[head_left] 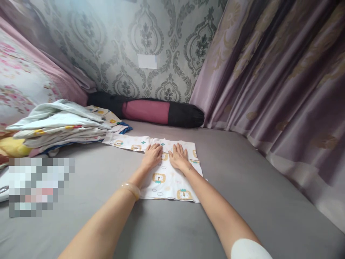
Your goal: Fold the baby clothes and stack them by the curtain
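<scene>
A white garment [172, 183] printed with yellow lions and green leaves lies flat on the bed, with a narrow part stretching out to the left along its far edge. Both hands rest on its upper part. My left hand [152, 155] presses palm down, fingers pointing away from me; a pale bangle [131, 190] circles that wrist. Just to the right, my right hand [178, 155] lies flat with its fingers spread on the cloth. Neither hand grips the fabric. The cloth under the palms is hidden.
A pile of folded clothes [61, 120] sits on the grey bedsheet [242, 187] at the left. A black and maroon roll-shaped bag [147, 111] lies against the patterned wall. Purple curtains [269, 72] hang at the right. A blurred-out item [40, 187] lies at the lower left.
</scene>
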`<state>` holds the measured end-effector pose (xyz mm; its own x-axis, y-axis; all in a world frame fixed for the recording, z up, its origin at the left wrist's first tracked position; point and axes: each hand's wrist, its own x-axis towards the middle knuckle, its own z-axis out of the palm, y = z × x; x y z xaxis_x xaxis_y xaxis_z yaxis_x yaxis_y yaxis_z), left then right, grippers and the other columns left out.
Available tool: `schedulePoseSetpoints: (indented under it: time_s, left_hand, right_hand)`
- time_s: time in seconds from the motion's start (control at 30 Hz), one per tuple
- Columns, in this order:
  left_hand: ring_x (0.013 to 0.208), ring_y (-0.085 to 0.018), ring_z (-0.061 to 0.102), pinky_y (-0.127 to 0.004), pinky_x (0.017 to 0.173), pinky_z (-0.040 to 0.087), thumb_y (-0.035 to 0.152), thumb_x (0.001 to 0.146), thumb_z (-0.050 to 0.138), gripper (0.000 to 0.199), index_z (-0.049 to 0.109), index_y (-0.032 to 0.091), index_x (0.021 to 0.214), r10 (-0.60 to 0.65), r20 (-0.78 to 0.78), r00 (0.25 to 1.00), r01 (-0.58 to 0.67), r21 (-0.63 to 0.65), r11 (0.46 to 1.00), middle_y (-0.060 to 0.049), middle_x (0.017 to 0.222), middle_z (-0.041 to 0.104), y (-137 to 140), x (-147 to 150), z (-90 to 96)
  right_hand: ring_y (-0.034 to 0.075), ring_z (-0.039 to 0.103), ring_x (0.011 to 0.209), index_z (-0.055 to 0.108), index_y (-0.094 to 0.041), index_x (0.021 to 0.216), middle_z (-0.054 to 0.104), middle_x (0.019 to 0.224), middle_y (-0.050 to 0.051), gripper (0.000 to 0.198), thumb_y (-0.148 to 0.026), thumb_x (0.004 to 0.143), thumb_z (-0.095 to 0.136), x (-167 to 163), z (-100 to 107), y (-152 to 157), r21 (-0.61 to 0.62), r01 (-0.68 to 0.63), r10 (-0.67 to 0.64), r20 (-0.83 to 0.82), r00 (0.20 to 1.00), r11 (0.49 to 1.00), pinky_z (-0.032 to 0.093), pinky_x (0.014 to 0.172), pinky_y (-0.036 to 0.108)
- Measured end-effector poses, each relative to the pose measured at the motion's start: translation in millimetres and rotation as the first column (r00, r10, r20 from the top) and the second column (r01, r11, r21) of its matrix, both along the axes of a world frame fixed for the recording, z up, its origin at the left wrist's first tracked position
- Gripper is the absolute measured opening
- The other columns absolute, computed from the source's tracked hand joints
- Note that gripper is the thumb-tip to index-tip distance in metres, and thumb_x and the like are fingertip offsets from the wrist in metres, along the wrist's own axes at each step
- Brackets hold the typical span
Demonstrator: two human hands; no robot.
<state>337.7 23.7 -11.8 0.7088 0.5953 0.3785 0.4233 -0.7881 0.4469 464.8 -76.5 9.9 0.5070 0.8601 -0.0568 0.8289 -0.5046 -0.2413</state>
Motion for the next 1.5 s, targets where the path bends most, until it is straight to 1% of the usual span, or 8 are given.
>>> schedulePoseSetpoints:
  time_s: [0.13, 0.27, 0.5, 0.8, 1.0, 1.13, 1.3, 1.5]
  left_hand:
    - [0.126, -0.027, 0.050, -0.048, 0.113, 0.026, 0.009, 0.077, 0.042, 0.049, 0.057, 0.017, 0.122, 0.004, 0.012, 1.000, -0.004, -0.034, 0.999, -0.014, 0.131, 0.058, 6.6, 0.9, -5.2]
    - [0.124, -0.027, 0.052, -0.046, 0.111, 0.033, 0.008, 0.068, 0.043, 0.064, 0.051, 0.013, 0.131, 0.043, 0.156, 0.987, -0.032, -0.073, 0.997, -0.015, 0.131, 0.059, 16.8, 2.1, -14.7]
    - [0.127, -0.027, 0.051, -0.047, 0.110, 0.037, 0.013, 0.079, 0.042, 0.058, 0.045, 0.012, 0.137, 0.114, 0.304, 0.946, -0.057, -0.189, 0.980, -0.017, 0.135, 0.056, 21.3, 4.5, -22.2]
    - [0.131, -0.027, 0.047, -0.045, 0.110, 0.036, 0.020, 0.089, 0.038, 0.053, 0.038, 0.009, 0.141, 0.204, 0.373, 0.905, -0.089, -0.304, 0.949, -0.020, 0.139, 0.050, 17.8, 4.8, -17.7]
    - [0.114, -0.025, 0.060, -0.041, 0.100, 0.045, 0.019, 0.089, 0.037, 0.052, 0.036, 0.011, 0.141, 0.174, 0.245, 0.954, -0.111, -0.251, 0.962, -0.017, 0.123, 0.063, 18.7, 3.7, -14.5]
    - [0.111, -0.024, 0.061, -0.039, 0.101, 0.043, 0.021, 0.092, 0.035, 0.046, 0.042, 0.015, 0.137, 0.155, 0.084, 0.984, -0.145, -0.118, 0.982, -0.013, 0.117, 0.066, 14.9, 5.2, -9.1]
    - [0.125, -0.026, 0.051, -0.044, 0.109, 0.033, 0.035, 0.097, 0.034, 0.040, 0.054, 0.021, 0.128, 0.134, -0.112, 0.985, -0.127, 0.068, 0.990, -0.011, 0.134, 0.057, 2.3, 5.3, -0.5]
    - [0.133, -0.028, 0.041, -0.049, 0.112, 0.028, 0.041, 0.098, 0.032, 0.044, 0.052, 0.022, 0.132, 0.122, -0.253, 0.960, -0.086, 0.151, 0.985, -0.012, 0.143, 0.048, -1.6, 5.1, 0.0]
  right_hand:
    - [0.023, 0.005, 0.148, 0.021, -0.013, 0.153, 0.010, 0.161, 0.010, 0.061, -0.041, 0.099, 0.018, -16.0, 3.0, 11.3, 0.001, -0.149, 0.149, -0.001, 0.989, 0.989, 0.001, 0.117, 0.045]
    - [0.021, 0.006, 0.148, 0.022, -0.015, 0.153, 0.012, 0.162, 0.007, 0.059, -0.037, 0.098, 0.016, -24.4, 4.7, 24.8, 0.004, -0.244, 0.244, -0.008, 0.970, 0.970, 0.001, 0.118, 0.046]
    - [0.021, 0.006, 0.148, 0.019, -0.015, 0.154, 0.012, 0.162, 0.005, 0.060, -0.037, 0.098, 0.012, -21.4, 7.8, 54.8, -0.044, -0.320, 0.319, -0.030, 0.947, 0.946, 0.002, 0.118, 0.049]
    - [0.021, 0.009, 0.148, 0.024, -0.015, 0.153, 0.020, 0.160, 0.004, 0.058, -0.033, 0.099, 0.013, -16.8, 4.6, 87.9, -0.017, -0.305, 0.304, -0.038, 0.952, 0.952, 0.003, 0.118, 0.049]
    - [0.019, 0.008, 0.148, 0.024, -0.012, 0.152, 0.018, 0.160, 0.006, 0.059, -0.034, 0.098, 0.016, -13.8, -0.2, 79.7, 0.050, -0.314, 0.317, -0.065, 0.946, 0.948, 0.002, 0.119, 0.043]
    - [0.018, 0.008, 0.148, 0.021, -0.008, 0.152, 0.016, 0.161, 0.008, 0.061, -0.034, 0.098, 0.016, -9.0, -4.5, 55.4, 0.085, -0.286, 0.291, -0.054, 0.955, 0.954, 0.001, 0.119, 0.040]
    - [0.019, 0.008, 0.148, 0.022, -0.007, 0.152, 0.015, 0.161, 0.009, 0.063, -0.038, 0.098, 0.016, 4.7, -8.7, 22.9, 0.077, -0.194, 0.194, 0.002, 0.981, 0.978, 0.001, 0.119, 0.043]
    - [0.020, 0.005, 0.148, 0.020, -0.004, 0.152, 0.012, 0.161, 0.010, 0.065, -0.038, 0.097, 0.017, 22.9, -5.0, -1.1, 0.059, -0.034, 0.033, 0.021, 0.999, 0.998, 0.002, 0.119, 0.043]
